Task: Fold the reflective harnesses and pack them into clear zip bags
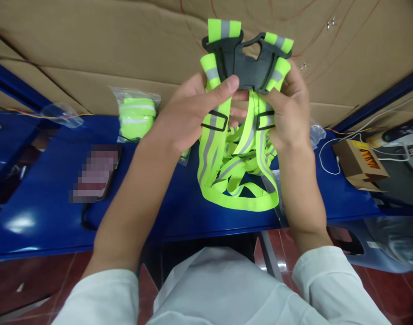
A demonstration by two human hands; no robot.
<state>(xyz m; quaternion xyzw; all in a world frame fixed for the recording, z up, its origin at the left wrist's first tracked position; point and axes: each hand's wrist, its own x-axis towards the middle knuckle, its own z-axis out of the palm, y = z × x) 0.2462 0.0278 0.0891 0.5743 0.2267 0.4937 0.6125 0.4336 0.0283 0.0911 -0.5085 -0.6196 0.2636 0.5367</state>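
Observation:
Both of my hands hold up a neon yellow-green reflective harness (206,167) with grey stripes. Its black plastic buckle piece (249,67) sits at the top, with strap ends looped through its corners. My left hand (199,104) is closed on the left side, its thumb pressed on the buckle's lower edge. On the right side, my right hand (289,110) grips the strap and buckle; some of its fingers are hidden behind. Two black rectangular sliders sit on the straps between my hands. The lower straps hang in a loop over a tangled heap of similar straps.
A clear bag with a folded yellow-green harness (137,118) lies at the back of the blue table (179,216). A phone with a blurred screen (96,174) is at left. An open cardboard box (359,164) and white cables are at right. Brown cardboard (91,45) lines the back.

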